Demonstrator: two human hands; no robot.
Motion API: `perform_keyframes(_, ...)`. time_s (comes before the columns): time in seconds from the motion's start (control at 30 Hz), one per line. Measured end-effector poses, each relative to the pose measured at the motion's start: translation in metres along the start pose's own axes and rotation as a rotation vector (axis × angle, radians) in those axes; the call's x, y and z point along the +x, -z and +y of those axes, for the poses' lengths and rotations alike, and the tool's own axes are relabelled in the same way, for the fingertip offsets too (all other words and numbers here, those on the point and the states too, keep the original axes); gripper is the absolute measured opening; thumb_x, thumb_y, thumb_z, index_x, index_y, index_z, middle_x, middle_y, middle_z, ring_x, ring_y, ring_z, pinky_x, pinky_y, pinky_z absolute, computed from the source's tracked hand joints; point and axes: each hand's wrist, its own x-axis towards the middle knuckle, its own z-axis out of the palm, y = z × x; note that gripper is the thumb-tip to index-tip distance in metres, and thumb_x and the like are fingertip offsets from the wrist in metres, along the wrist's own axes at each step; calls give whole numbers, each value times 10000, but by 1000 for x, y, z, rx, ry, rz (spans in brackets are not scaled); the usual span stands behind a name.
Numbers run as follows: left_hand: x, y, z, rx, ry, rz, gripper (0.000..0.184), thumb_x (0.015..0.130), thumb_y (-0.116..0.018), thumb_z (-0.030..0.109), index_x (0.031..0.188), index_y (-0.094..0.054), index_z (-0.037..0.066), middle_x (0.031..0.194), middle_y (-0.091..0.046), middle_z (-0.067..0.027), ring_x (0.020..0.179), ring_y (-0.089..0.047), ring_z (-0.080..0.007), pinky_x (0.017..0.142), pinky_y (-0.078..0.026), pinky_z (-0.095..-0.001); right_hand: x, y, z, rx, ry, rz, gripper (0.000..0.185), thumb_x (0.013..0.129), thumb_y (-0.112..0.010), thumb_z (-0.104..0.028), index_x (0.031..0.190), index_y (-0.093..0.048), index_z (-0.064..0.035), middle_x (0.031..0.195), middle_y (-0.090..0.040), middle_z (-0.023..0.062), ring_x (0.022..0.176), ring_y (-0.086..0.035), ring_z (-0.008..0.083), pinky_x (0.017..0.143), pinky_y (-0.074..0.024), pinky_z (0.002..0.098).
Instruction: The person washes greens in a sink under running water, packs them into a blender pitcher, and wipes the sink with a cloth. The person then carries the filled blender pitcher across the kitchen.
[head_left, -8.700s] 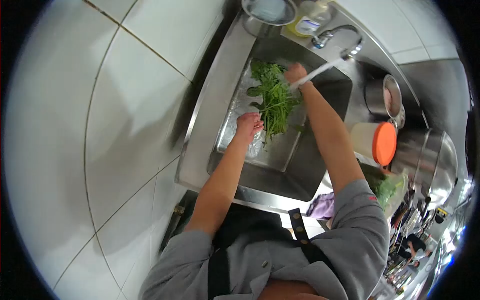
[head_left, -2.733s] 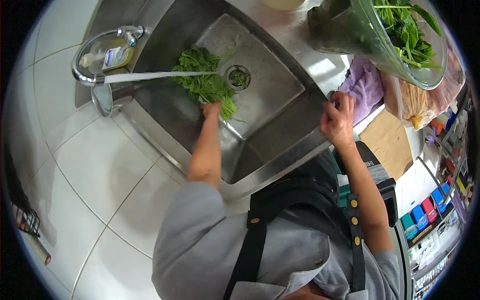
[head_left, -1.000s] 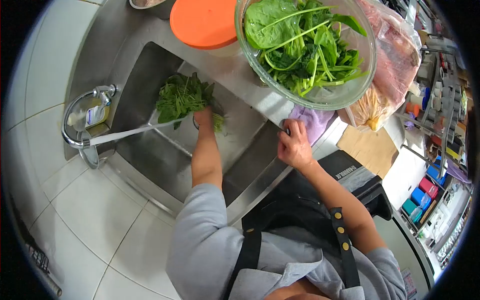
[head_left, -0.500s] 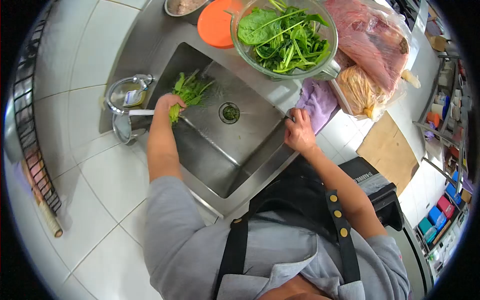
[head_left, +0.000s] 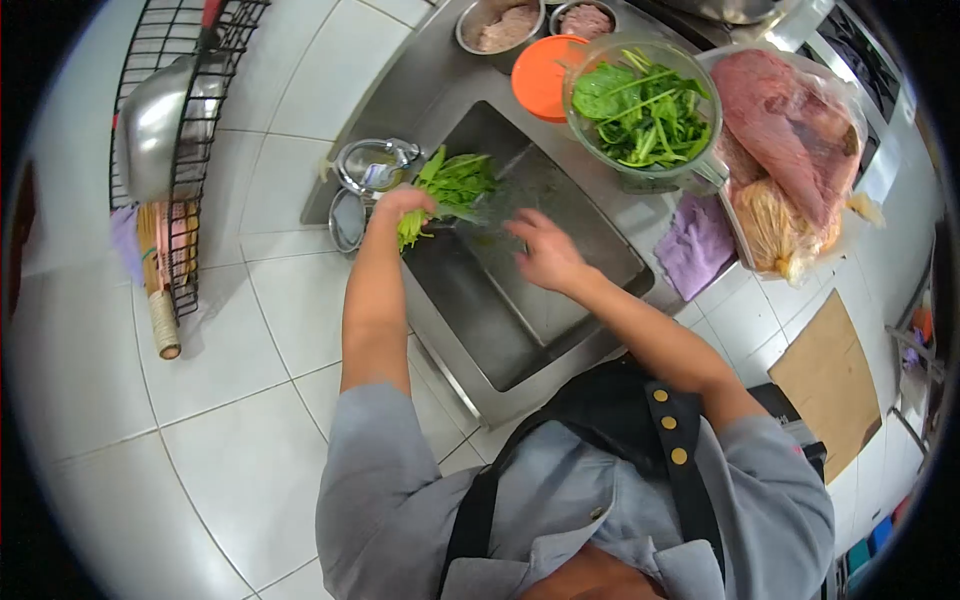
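Observation:
My left hand [head_left: 404, 202] is closed round the stems of a bunch of spinach [head_left: 457, 184], near the faucet [head_left: 352, 160]. The leaves fan out over the left side of the steel sink [head_left: 500, 352], and water seems to splash beside them. My right hand [head_left: 550, 255] hovers above the middle of the sink, its fingers partly spread and nothing visible in them. Just beyond the sink stands a clear jug [head_left: 650, 178] full of cut green leaves.
An orange lid [head_left: 548, 82] and metal bowls of minced meat [head_left: 503, 32] stand behind the sink. To the right are bagged raw meat [head_left: 780, 130] and a purple cloth [head_left: 692, 245]. A black wire rack [head_left: 190, 130] hangs on the tiled wall at left.
My right hand has left the sink's right edge and come over the basin towards the spinach. My left hand still grips the bunch. The whole view has shifted, bringing in more of the wire rack.

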Motion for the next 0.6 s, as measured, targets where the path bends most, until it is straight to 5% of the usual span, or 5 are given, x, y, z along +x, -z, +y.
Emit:
perform_keyframes(0.23,-39,23,1,214,-29,-106,140,626,-651,-12,763,-628,-28,675,-617,-136,531,-605,-234,451,-477,-365,118,-113,-43,-232,11,-209,811,665,-707,-169,1377,-325,-105,1449,-229,201,1342,-157,454,1027,-266,579)
perform_keyframes(0.33,-33,32,-29,141,116,-139,173,618,-658,-17,786,-620,-32,670,-607,-127,527,-602,-236,444,-475,-366,149,-147,-43,-219,-30,-203,747,666,-717,-271,1326,-411,-97,1348,-409,202,1292,-326,397,992,-355,514)
perform_keyframes(0.4,-20,30,-62,21,27,-119,159,636,-664,-7,785,-614,-27,665,-606,-127,527,-600,-239,455,-480,-364,176,-164,-32,-147,-64,-730,736,660,-704,-330,1303,-446,-83,1218,-541,193,1147,-511,352,922,-436,457)
perform_keyframes(0.43,-19,25,-69,26,34,-131,159,636,-664,-7,785,-614,-27,665,-606,-127,527,-600,-239,455,-480,-364,184,-176,-24,-235,12,-689,643,610,-730,-349,1165,-585,-57,1065,-635,177,980,-619,317,821,-501,410)
perform_keyframes(0.6,22,0,-84,-411,62,1,140,680,-625,3,812,-580,-16,636,-581,-131,497,-583,-245,434,-478,-371,221,-156,-21,-322,-193,-806,437,537,-790,-264,882,-701,-11,956,-674,171,880,-661,298,742,-541,375)
